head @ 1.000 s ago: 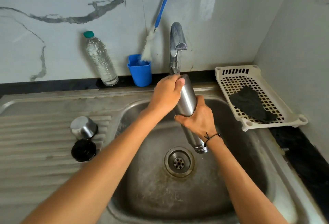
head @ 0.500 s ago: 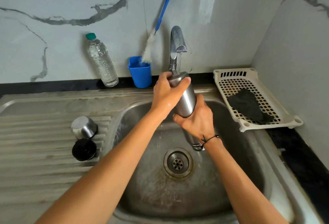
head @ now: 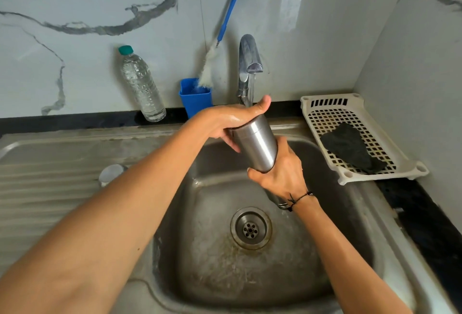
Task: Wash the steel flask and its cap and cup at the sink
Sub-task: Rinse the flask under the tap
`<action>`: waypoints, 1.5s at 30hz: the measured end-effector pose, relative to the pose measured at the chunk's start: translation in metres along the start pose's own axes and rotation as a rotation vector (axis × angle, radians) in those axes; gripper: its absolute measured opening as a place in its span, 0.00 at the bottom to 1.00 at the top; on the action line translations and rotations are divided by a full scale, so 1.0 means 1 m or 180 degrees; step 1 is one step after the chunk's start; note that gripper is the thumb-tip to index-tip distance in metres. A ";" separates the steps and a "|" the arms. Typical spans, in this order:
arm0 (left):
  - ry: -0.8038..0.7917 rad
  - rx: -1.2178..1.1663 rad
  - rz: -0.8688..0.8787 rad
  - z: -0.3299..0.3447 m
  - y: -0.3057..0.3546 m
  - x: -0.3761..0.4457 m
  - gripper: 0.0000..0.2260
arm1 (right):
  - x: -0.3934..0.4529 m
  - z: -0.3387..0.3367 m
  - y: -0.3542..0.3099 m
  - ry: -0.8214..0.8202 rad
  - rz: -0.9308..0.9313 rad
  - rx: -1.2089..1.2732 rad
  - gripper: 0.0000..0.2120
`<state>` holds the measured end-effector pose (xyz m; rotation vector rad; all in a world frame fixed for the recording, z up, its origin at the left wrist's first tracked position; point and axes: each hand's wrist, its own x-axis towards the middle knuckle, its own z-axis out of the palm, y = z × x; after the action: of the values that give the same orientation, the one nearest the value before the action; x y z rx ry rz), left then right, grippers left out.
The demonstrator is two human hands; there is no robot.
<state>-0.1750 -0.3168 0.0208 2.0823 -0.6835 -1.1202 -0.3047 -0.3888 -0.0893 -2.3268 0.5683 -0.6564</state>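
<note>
The cylindrical brushed-steel flask (head: 256,143) has a smooth satin sheen. The stainless steel sink basin (head: 355,233) looks dull, scratched and stained. The curved chrome tap (head: 247,59) is glossy. The white perforated plastic tray (head: 325,103) holds a matt dark cloth (head: 350,146).

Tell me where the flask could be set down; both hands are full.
Free: the ribbed drainboard left of the steel cup, and the rack behind the dark cloth. Crowded: the ledge with bottle, blue holder and tap.
</note>
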 end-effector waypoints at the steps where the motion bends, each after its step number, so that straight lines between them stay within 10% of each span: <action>1: 0.0091 0.0022 0.0017 0.000 0.001 0.001 0.30 | -0.001 0.002 0.000 -0.0004 -0.0023 0.0021 0.37; 7: 0.0812 -0.0500 -0.0047 -0.002 -0.011 0.005 0.21 | 0.002 0.003 0.005 -0.0181 -0.0126 0.0099 0.40; 13: -0.0485 -0.1543 -0.0885 0.003 -0.064 -0.027 0.19 | 0.007 -0.012 -0.012 -0.0371 -0.0652 0.0464 0.39; 21: -0.0218 -0.3140 0.0174 0.046 -0.108 -0.053 0.20 | -0.003 -0.007 -0.024 -0.0907 -0.2502 -0.0684 0.37; 25: -0.0204 -0.2981 0.0077 0.057 -0.128 -0.037 0.37 | -0.006 -0.017 -0.019 -0.1192 -0.1448 -0.0091 0.34; 31: 0.0587 -0.2096 0.0367 0.088 -0.131 -0.038 0.20 | 0.027 -0.006 -0.032 -0.1170 0.1606 0.2547 0.15; 38: 0.0741 -0.1487 0.0691 0.088 -0.129 -0.029 0.32 | 0.046 0.007 -0.058 -0.0507 0.1267 0.1901 0.11; 45: 0.1656 -0.1480 0.0986 0.080 -0.132 -0.022 0.15 | 0.055 -0.003 -0.056 0.0945 0.0556 0.1729 0.11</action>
<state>-0.2369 -0.2416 -0.1004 1.6861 -0.4170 -0.4702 -0.2515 -0.3811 -0.0328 -1.6684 0.6245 -0.9459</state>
